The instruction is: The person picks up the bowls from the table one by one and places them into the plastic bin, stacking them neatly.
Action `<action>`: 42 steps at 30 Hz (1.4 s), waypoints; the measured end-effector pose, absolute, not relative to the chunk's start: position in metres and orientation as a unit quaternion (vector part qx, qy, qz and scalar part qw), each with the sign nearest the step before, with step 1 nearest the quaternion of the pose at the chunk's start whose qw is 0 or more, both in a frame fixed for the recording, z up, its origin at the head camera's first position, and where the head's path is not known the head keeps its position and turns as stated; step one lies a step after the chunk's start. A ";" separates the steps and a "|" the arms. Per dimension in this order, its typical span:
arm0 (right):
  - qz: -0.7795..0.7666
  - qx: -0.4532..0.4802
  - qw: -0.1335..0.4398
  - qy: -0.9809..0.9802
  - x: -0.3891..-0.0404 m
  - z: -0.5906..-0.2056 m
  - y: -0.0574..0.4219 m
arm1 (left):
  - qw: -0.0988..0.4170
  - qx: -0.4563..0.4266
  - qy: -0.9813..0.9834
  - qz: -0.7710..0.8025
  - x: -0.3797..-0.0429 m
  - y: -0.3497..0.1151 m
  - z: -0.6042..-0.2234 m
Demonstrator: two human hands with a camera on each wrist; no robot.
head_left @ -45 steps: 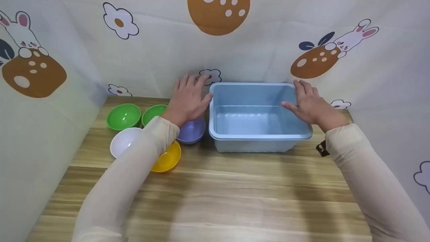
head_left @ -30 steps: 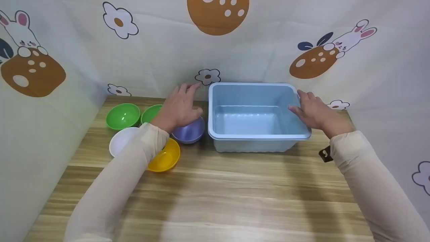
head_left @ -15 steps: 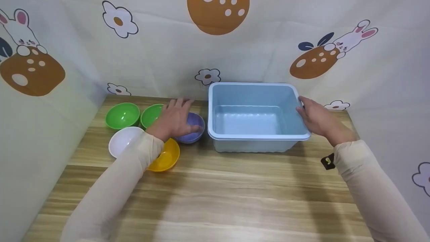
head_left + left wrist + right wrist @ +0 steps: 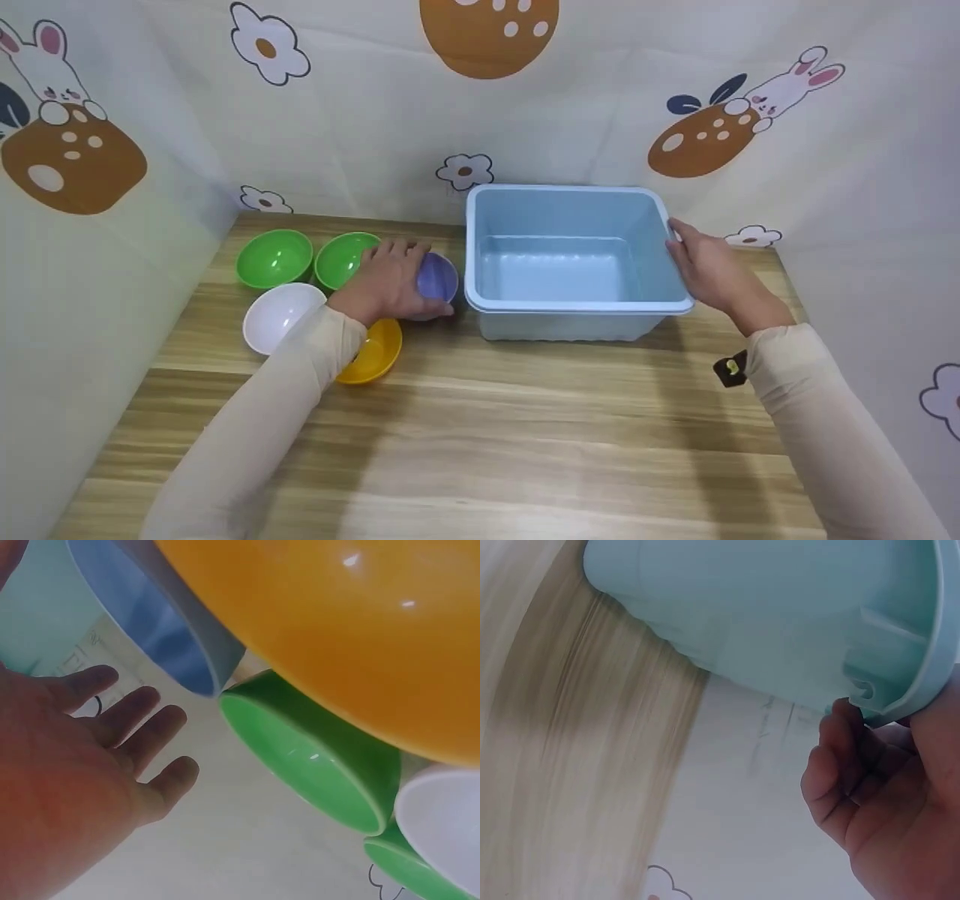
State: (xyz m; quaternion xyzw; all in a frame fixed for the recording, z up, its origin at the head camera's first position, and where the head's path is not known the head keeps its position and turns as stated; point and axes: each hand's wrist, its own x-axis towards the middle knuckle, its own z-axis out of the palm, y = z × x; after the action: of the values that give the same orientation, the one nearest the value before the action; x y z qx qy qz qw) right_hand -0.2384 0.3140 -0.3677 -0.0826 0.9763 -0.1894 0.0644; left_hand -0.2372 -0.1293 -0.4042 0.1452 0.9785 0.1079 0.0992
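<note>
My left hand point(image 4: 388, 281) hovers over the purple bowl point(image 4: 437, 279), thumb near its front rim and fingers toward its back side. In the left wrist view the fingers point(image 4: 154, 727) are spread and loosely bent, with a gap between them and that bowl, which looks blue there. The light blue plastic bin point(image 4: 577, 306) stands right of the bowls. My right hand point(image 4: 709, 271) grips the bin's right rim. From the right wrist view, its fingers point(image 4: 825, 772) are curled below the rim and the thumb side lies over it.
Left of the bin are two green bowls point(image 4: 275, 259), a white bowl point(image 4: 279, 319) and a yellow bowl point(image 4: 379, 354), partly behind my left sleeve point(image 4: 262, 420). The wooden table point(image 4: 525, 435) ends at a printed cloth point(image 4: 360, 112) behind. A small black item point(image 4: 730, 370) shows by my right cuff.
My left hand has come down and toward me, from beside the bin's left rim to over the purple bowl. My right hand has slid nearer along the right rim and taken hold.
</note>
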 end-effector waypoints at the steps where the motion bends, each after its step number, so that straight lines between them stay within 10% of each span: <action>1: -0.191 -0.080 0.070 0.976 -0.238 -0.368 0.314 | 0.103 0.145 0.978 0.106 -0.237 -0.130 -0.405; 42: -0.282 -0.022 0.069 0.957 -0.232 -0.380 0.331 | 0.094 0.126 0.981 0.115 -0.235 -0.132 -0.421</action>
State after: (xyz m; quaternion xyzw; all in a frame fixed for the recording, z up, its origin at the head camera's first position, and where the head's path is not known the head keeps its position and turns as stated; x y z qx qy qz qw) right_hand -0.2317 0.3308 -0.3800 -0.0216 0.9567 -0.2819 0.0695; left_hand -0.2352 -0.1322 -0.4212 0.1257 0.9809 0.1146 0.0940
